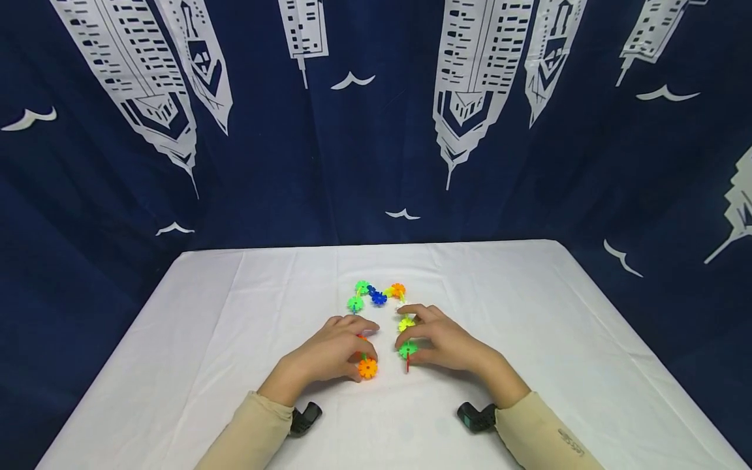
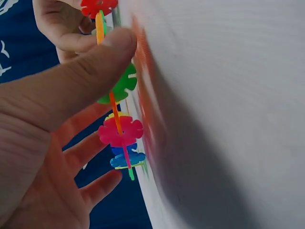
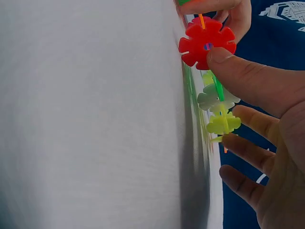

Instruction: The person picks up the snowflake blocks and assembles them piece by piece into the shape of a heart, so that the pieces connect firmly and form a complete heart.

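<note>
A chain of interlocking plastic snowflake discs curves in an arch on the table, with blue discs [image 1: 378, 298] and an orange one [image 1: 398, 290] along its far part. My left hand [image 1: 335, 349] pinches the chain's left end at an orange snowflake disc [image 1: 367, 368], with the thumb over it. A green disc [image 2: 125, 83] and a pink disc [image 2: 120, 131] follow beyond that thumb. At the right end, my right hand [image 1: 446, 341] holds a red snowflake disc [image 3: 208, 44] under its thumb, beside a green disc [image 1: 408, 350]. Its other fingers spread along pale and yellow discs [image 3: 224, 123].
A white cloth covers the table [image 1: 247, 307]. Behind it hangs a dark blue curtain [image 1: 364, 163] with white buildings and birds. Black wrist devices [image 1: 477, 416] sit beneath both beige sleeves [image 1: 543, 431].
</note>
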`<state>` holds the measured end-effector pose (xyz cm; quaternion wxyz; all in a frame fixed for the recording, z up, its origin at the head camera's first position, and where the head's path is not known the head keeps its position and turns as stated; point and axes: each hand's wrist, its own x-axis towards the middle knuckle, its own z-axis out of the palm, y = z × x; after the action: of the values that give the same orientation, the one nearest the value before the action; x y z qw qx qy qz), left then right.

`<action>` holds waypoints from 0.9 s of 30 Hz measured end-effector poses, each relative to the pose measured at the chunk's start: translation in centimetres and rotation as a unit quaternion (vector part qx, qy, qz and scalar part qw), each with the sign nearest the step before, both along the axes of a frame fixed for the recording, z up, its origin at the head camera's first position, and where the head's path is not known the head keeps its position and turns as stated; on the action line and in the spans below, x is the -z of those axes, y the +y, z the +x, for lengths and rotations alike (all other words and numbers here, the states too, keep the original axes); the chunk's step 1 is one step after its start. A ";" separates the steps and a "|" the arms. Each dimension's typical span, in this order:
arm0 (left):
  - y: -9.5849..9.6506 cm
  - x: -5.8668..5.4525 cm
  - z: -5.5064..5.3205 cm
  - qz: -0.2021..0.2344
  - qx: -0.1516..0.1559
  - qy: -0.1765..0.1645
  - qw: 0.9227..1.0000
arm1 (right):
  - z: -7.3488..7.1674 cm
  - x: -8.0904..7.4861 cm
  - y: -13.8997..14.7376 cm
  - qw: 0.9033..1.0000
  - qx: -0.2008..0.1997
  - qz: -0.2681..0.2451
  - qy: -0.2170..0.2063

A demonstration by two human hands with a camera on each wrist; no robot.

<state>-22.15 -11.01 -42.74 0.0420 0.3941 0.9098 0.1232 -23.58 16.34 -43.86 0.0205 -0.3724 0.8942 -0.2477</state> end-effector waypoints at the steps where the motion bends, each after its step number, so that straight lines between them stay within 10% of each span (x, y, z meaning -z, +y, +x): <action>1: 0.1 0.0 0.0 0.003 0.005 -0.006 1.000 | 0.0 0.1 0.0 1.000 0.000 -0.004 0.002; 27: 0.7 1.3 -0.7 0.048 0.024 -0.036 0.998 | 0.2 1.4 -1.4 0.995 -0.042 -0.083 -0.028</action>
<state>-22.82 -10.32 -44.05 0.0585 0.4127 0.8911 0.1795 -23.40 14.94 -45.31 0.0254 -0.4032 0.8530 -0.3304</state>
